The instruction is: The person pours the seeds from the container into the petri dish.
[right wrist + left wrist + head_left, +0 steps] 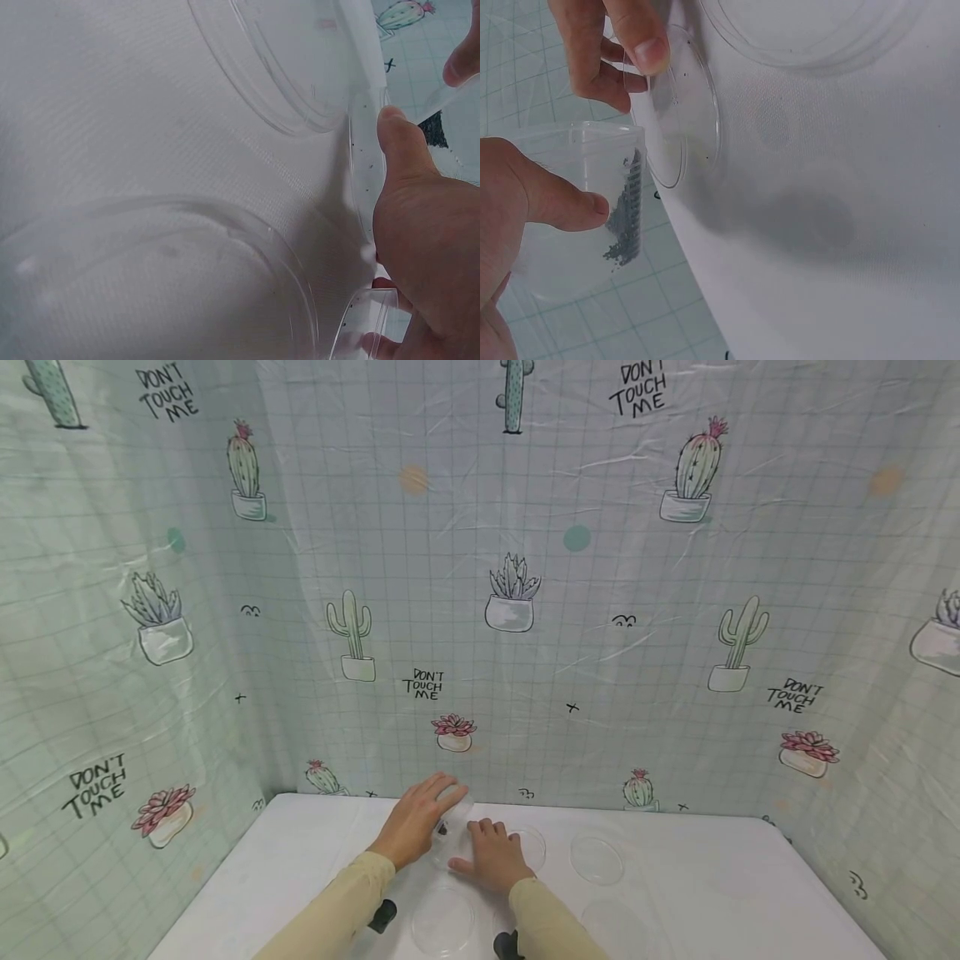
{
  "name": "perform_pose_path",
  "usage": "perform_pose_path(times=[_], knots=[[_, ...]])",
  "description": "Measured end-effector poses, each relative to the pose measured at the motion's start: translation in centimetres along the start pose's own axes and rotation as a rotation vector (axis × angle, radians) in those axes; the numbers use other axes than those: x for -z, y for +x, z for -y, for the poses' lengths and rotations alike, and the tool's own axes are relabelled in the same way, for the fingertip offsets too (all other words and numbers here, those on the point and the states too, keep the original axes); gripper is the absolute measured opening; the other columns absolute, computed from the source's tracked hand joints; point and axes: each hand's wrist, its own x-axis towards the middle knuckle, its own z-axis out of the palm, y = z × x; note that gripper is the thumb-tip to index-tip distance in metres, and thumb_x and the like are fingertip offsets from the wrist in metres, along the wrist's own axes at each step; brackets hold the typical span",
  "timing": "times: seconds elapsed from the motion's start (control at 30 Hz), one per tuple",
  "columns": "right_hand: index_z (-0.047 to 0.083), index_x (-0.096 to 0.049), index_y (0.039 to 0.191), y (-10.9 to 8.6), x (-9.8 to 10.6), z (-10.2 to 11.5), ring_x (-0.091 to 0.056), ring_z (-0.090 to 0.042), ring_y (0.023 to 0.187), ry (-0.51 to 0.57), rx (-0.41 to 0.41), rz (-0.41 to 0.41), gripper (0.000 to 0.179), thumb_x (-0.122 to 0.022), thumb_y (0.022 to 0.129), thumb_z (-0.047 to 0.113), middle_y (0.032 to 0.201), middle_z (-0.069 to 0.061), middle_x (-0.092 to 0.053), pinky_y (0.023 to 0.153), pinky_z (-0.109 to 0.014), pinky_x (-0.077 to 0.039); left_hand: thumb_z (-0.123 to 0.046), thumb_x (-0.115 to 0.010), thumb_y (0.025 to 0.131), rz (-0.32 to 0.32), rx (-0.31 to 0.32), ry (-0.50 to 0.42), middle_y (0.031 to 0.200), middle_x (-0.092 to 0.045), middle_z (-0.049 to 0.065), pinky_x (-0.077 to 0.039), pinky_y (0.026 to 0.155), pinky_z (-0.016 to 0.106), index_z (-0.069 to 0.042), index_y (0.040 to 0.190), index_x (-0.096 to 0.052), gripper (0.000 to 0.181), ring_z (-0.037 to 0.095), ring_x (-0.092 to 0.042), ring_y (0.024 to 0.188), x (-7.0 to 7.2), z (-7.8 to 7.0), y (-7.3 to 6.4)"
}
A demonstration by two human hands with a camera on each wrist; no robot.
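My left hand [420, 818] grips a clear plastic cup [577, 161], tilted, its thumb laid along the wall. Small dark grains [626, 214] are heaped against one side inside it. In the left wrist view, my right hand [607, 49] holds a clear round petri dish [697, 105] by its edge, close to the cup. A few dark specks lie on this dish. From the head, the right hand [497, 857] is at the table, just right of the cup, covering part of the dish. The right wrist view shows its thumb at the dish rim.
Several other clear round dishes lie on the white table: one in front [442, 922], one at the right [596, 860], one partly behind the right hand [534, 847] and one nearer right [613, 927]. A cactus-print sheet [525, 677] stands behind the table.
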Motion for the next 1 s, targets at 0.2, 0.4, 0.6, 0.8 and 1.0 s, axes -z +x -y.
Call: perform_pose_path(times=[0.2,0.4,0.6,0.8,1.0], knots=[[0.009,-0.052,0.129,0.00,0.13,0.02,-0.054,-0.032,0.112,-0.003,-0.001,0.003,0.073,-0.063,0.082,0.063,0.121,-0.012,-0.056,0.087,-0.057,-0.049,0.006,-0.082,0.066,0.000,-0.001,-0.001,0.141,-0.052,0.001,-0.044,0.109,0.046,-0.024,0.139,-0.052,0.085,0.024,-0.043,0.137,0.05,0.00,0.00],[0.009,-0.051,0.131,0.03,0.06,-0.01,-0.053,-0.032,0.113,-0.001,-0.011,0.015,0.074,-0.061,0.082,0.064,0.123,-0.012,-0.056,0.090,-0.058,-0.048,0.005,-0.082,0.066,0.004,-0.002,0.013,0.141,-0.052,0.001,-0.044,0.110,0.046,-0.025,0.139,-0.051,0.085,0.023,-0.042,0.138,0.06,0.00,-0.01],[0.010,-0.051,0.130,0.09,-0.14,-0.07,-0.053,-0.032,0.113,-0.007,-0.006,0.010,0.072,-0.061,0.083,0.064,0.122,-0.011,-0.056,0.088,-0.057,-0.048,0.006,-0.082,0.066,0.004,-0.004,0.011,0.142,-0.052,0.001,-0.044,0.109,0.047,-0.025,0.139,-0.051,0.085,0.024,-0.042,0.138,0.13,0.01,0.00],[0.010,-0.052,0.130,0.09,-0.17,-0.10,-0.054,-0.032,0.112,-0.005,-0.008,0.006,0.073,-0.061,0.082,0.065,0.122,-0.011,-0.056,0.088,-0.057,-0.048,0.006,-0.083,0.065,-0.008,-0.021,0.024,0.141,-0.052,0.002,-0.045,0.109,0.048,-0.025,0.139,-0.052,0.085,0.025,-0.044,0.137,0.02,0.13,-0.02],[0.010,-0.052,0.129,0.15,-0.14,-0.08,-0.054,-0.032,0.112,0.003,-0.010,0.004,0.073,-0.062,0.082,0.064,0.121,-0.011,-0.057,0.088,-0.057,-0.048,0.006,-0.082,0.066,-0.012,-0.026,0.035,0.141,-0.052,0.001,-0.045,0.109,0.046,-0.025,0.139,-0.051,0.084,0.023,-0.044,0.137,-0.03,0.16,0.01]])
